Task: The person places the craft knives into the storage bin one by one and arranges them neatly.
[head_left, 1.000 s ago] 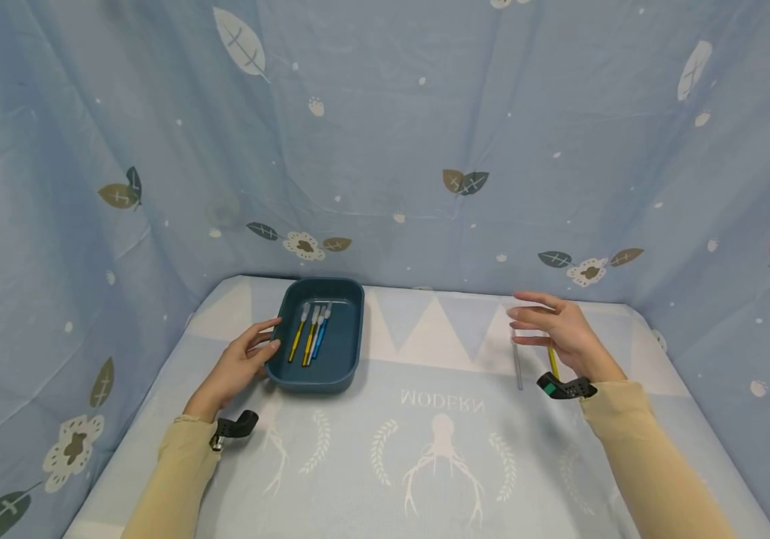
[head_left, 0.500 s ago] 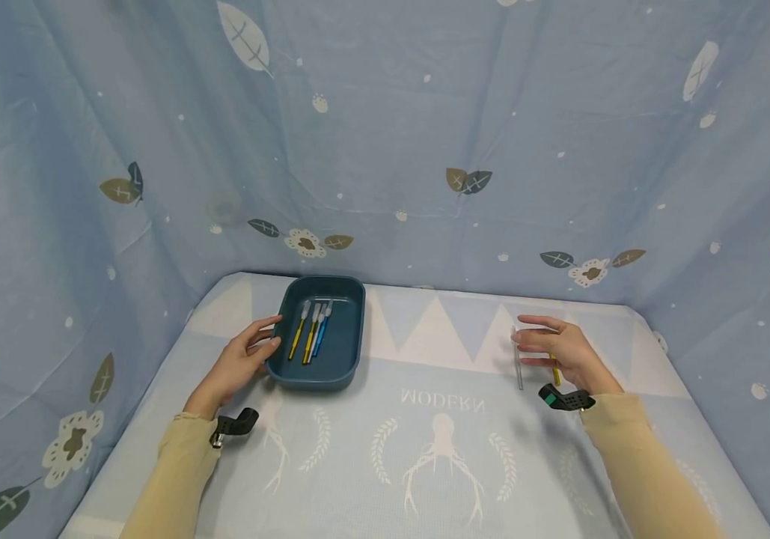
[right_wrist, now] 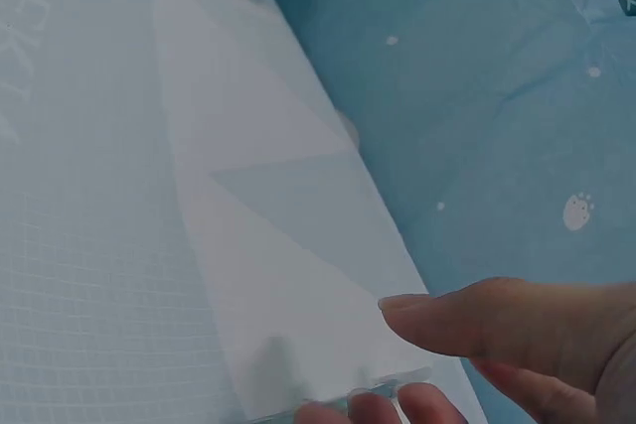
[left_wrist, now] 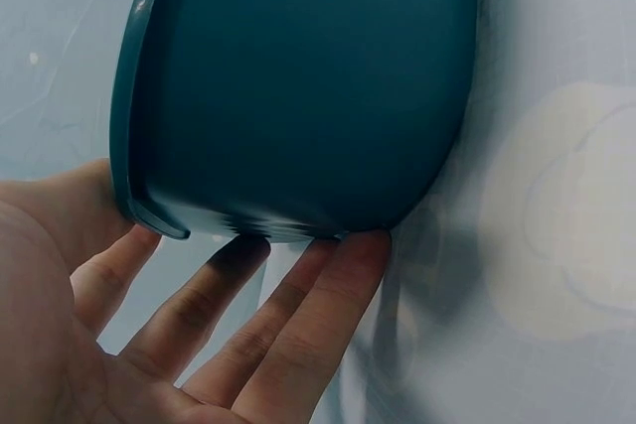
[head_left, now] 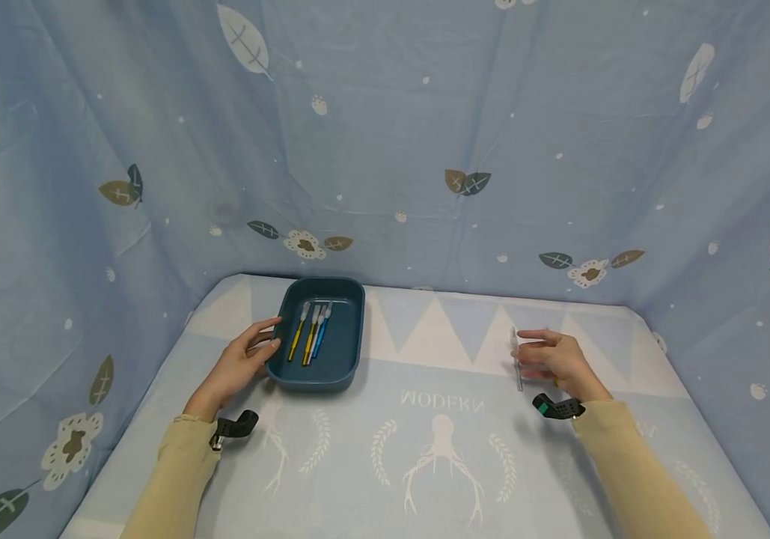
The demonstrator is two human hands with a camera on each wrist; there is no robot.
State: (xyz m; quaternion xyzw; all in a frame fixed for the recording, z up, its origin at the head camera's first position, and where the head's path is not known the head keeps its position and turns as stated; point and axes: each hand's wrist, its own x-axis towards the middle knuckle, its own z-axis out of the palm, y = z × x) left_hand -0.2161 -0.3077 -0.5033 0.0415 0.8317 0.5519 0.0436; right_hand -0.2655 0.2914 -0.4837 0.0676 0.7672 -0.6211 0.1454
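Note:
My left hand [head_left: 235,365] rests its fingertips against the left wall of a dark teal tray [head_left: 352,359]. In the left wrist view the fingers extend along the tray's outer side, thumb at the rim. Several slim pens [head_left: 307,335] with clear caps, yellow and blue, lie inside. At the right, my right hand [head_left: 555,362] is low over the table, fingertips at a thin clear pen-like stick [head_left: 519,376]. The right wrist view has fingers at the clear stick [right_wrist: 343,394] and the thumb apart from it. Under this hand, a yellow stick is almost entirely hidden.
A pale printed cloth covers the table [head_left: 448,464]. Behind it and on both sides hangs a blue patterned curtain [head_left: 385,150], meeting the table's back edge. Each wrist bears a black strap [head_left: 236,425].
My right hand has come down and toward me, its fingers now at the clear stick and covering most of the yellow one. The left hand and the tray stay put.

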